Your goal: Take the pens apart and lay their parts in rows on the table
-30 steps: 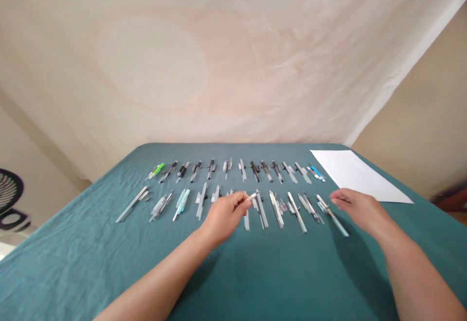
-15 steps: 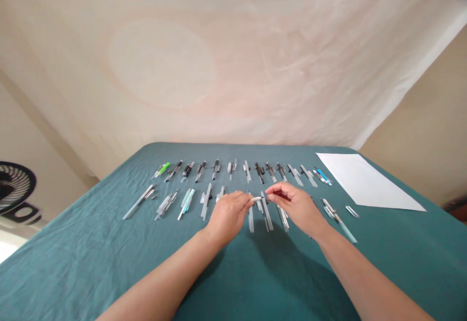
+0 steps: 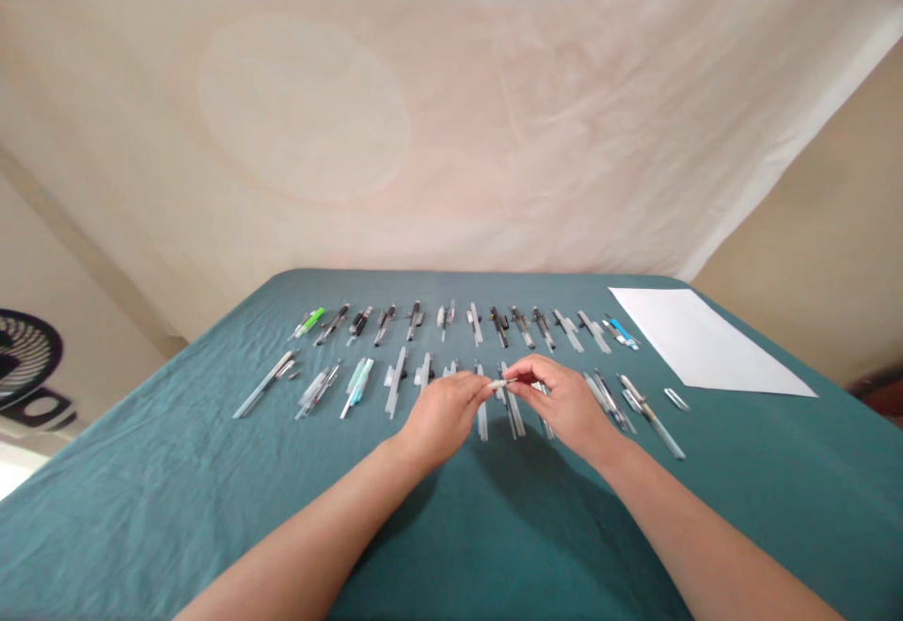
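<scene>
A pale pen barrel (image 3: 498, 385) is held almost level above the table, most of it hidden by fingers. My left hand (image 3: 441, 414) is closed around its left part. At its right end, the thumb and fingertips of my right hand (image 3: 568, 405) pinch a thin dark tip; the detail there is too small to make out. Beneath and around both hands lies the near row of taken-apart pens, including clear pen parts (image 3: 482, 414) just below the barrel and grey pen parts (image 3: 608, 398) right of my right hand.
The far row holds dark pens (image 3: 498, 326), a green pen (image 3: 310, 321) and a blue pen (image 3: 624, 331). A white paper sheet (image 3: 705, 339) lies at the right, near a small clear pen cap (image 3: 677, 399). Green cloth (image 3: 176, 508) covers the table. A black fan (image 3: 28, 362) stands left.
My right hand has moved left, so its fingertips now meet the end of the pen barrel. The left hand keeps its hold. The view has tilted slightly.
</scene>
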`<state>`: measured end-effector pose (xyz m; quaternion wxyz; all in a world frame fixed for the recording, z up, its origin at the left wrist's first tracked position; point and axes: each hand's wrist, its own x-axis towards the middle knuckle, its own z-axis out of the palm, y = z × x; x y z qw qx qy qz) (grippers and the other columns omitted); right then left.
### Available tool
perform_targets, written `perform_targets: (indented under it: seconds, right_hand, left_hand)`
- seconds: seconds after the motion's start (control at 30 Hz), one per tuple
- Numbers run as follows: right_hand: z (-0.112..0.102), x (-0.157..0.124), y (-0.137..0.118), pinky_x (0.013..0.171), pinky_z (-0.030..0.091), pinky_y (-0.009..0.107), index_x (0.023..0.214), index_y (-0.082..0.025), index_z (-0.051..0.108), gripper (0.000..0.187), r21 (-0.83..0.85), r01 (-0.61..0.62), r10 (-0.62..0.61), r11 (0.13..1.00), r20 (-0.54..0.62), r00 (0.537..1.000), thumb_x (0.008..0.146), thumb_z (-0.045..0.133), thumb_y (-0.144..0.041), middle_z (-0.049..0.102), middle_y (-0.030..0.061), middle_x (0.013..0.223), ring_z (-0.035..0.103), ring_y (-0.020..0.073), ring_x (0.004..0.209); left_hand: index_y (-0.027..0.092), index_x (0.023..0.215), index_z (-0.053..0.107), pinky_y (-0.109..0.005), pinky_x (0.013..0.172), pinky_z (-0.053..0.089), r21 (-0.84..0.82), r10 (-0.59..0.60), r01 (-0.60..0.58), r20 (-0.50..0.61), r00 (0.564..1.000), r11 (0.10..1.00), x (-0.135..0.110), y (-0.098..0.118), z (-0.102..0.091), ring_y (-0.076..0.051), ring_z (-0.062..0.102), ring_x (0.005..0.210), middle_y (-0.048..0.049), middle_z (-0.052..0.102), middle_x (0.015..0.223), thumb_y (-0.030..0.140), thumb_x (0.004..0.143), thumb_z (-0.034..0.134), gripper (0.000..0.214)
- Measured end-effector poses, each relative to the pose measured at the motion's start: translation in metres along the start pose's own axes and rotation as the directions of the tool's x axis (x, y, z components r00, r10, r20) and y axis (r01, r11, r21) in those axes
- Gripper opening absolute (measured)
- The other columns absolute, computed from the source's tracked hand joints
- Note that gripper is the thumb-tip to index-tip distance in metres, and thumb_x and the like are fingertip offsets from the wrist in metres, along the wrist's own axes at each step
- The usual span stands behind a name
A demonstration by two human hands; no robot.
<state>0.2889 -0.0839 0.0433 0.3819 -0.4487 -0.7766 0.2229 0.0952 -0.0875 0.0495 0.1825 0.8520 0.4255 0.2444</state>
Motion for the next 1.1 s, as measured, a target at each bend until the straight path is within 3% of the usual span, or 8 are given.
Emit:
perform_targets:
  seconds: [0.33, 0.47, 0.63, 0.8, 0.93, 1.1]
  right_hand:
    - [0.002, -0.003, 0.011, 0.069, 0.041, 0.027, 0.087, -0.023, 0.061, 0.026, -0.123, 0.096, -0.085, 0.988, 0.094, 0.992, 0.089, 0.041, -0.04, 0.061, 0.0042, 0.081, 0.056, 0.0165, 0.076]
    - [0.001, -0.004, 0.01, 0.073, 0.042, 0.027, 0.106, -0.025, 0.055, 0.027, -0.102, 0.073, -0.066, 0.992, 0.07, 0.995, 0.086, 0.048, -0.041, 0.062, 0.0038, 0.095, 0.058, 0.0164, 0.082]
    - [0.0, -0.003, 0.009, 0.07, 0.041, 0.028, 0.09, -0.024, 0.059, 0.023, -0.167, 0.11, -0.09, 0.98, 0.12, 0.989, 0.089, 0.042, -0.038, 0.063, 0.0034, 0.083, 0.057, 0.0168, 0.078]
    - [0.0, -0.003, 0.01, 0.069, 0.041, 0.025, 0.097, -0.024, 0.056, 0.02, -0.18, 0.103, -0.087, 0.978, 0.095, 0.992, 0.086, 0.049, -0.039, 0.063, 0.0025, 0.088, 0.057, 0.0153, 0.077]
    - [0.001, -0.003, 0.009, 0.069, 0.039, 0.025, 0.088, -0.022, 0.057, 0.021, -0.217, 0.151, -0.127, 0.964, 0.122, 0.984, 0.09, 0.041, -0.036, 0.062, 0.002, 0.082, 0.057, 0.0148, 0.077]
    - [0.001, -0.006, 0.011, 0.071, 0.04, 0.023, 0.102, -0.023, 0.054, 0.022, -0.198, 0.118, -0.098, 0.973, 0.108, 0.989, 0.085, 0.051, -0.038, 0.061, 0.0005, 0.091, 0.057, 0.0129, 0.08]
  left_hand:
    - [0.019, 0.092, 0.062, -0.024, 0.074, 0.039, -0.032, -0.002, 0.003, 0.05, 0.999, 0.999, 0.0, -0.004, 0.002, -0.017, 0.056, 0.087, -0.0048, 0.063, 0.091, 0.033, 0.093, 0.028, 0.036]
    - [0.019, 0.091, 0.06, -0.023, 0.072, 0.039, 0.014, -0.01, 0.009, 0.041, 0.999, 1.0, 0.0, -0.004, 0.002, -0.016, 0.057, 0.085, -0.005, 0.063, 0.091, 0.033, 0.093, 0.028, 0.036]
    - [0.019, 0.091, 0.06, -0.022, 0.07, 0.039, 0.052, -0.002, -0.001, 0.05, 0.999, 0.999, 0.0, -0.004, 0.002, -0.016, 0.057, 0.083, -0.0049, 0.063, 0.09, 0.033, 0.093, 0.027, 0.036]
    - [0.019, 0.093, 0.06, -0.023, 0.07, 0.039, 0.068, 0.005, -0.008, 0.047, 0.999, 0.998, -0.001, -0.005, 0.003, -0.016, 0.057, 0.083, -0.0049, 0.063, 0.09, 0.033, 0.093, 0.027, 0.036]
    - [0.018, 0.092, 0.059, -0.022, 0.07, 0.038, 0.073, 0.015, -0.019, 0.054, 0.998, 0.997, -0.001, -0.004, 0.003, -0.015, 0.057, 0.083, -0.0044, 0.063, 0.089, 0.033, 0.093, 0.026, 0.036]
    - [0.019, 0.091, 0.059, -0.022, 0.069, 0.038, 0.088, 0.007, -0.011, 0.052, 0.999, 0.996, 0.0, -0.004, 0.002, -0.015, 0.056, 0.081, -0.0036, 0.062, 0.088, 0.033, 0.093, 0.026, 0.036]
